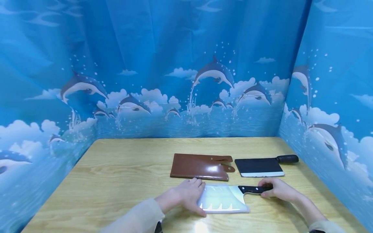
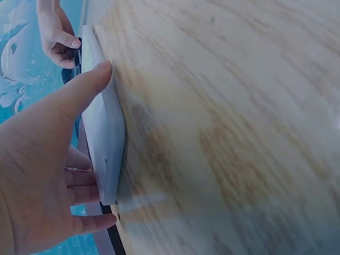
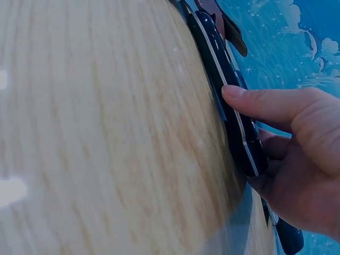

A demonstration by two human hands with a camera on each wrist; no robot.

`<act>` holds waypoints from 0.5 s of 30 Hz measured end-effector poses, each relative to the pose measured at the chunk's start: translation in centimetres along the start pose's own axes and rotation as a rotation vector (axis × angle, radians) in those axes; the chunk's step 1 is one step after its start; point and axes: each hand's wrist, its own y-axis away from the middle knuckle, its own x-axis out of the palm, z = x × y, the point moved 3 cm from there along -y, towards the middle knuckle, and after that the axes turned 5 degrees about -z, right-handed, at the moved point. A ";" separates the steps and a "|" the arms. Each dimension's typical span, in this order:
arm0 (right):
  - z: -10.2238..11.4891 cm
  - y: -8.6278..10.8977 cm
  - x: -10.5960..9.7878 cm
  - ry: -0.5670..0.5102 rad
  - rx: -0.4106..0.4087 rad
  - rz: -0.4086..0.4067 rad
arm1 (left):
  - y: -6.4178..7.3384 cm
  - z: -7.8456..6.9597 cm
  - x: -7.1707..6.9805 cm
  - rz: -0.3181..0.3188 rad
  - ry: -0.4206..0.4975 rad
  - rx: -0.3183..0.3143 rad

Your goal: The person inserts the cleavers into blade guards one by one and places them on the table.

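Observation:
A cleaver (image 1: 250, 189) with a black riveted handle lies near the table's front, its blade mostly inside a white translucent blade guard (image 1: 218, 201). Across the guard's left end, my left hand (image 1: 190, 195) holds it, thumb at the near edge and fingers at the far edge. In the left wrist view, the thumb lies along the white guard (image 2: 109, 133). My right hand (image 1: 277, 189) grips the end of the handle; the right wrist view has the thumb on top of the black handle (image 3: 218, 61) and the other fingers curled beneath, partly hidden.
Behind the guard lies a brown leather sheath (image 1: 190, 166) with snap straps. To its right is a second, dark-bladed cleaver (image 1: 257, 166), its handle pointing right. All rest on a wooden table (image 1: 122, 168), with a blue dolphin-print curtain (image 1: 163, 42) behind and at the sides.

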 end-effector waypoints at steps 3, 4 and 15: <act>0.1 0.1 -0.1 -0.031 0.014 0.014 | 0.1 0.5 0.0 -0.019 0.033 -0.008; 0.1 0.1 -0.2 -0.044 0.020 0.019 | 0.1 0.7 0.0 -0.032 0.043 -0.011; -1.0 0.5 -2.3 0.000 -0.095 -0.250 | 0.5 5.0 -1.0 -0.220 0.172 -0.152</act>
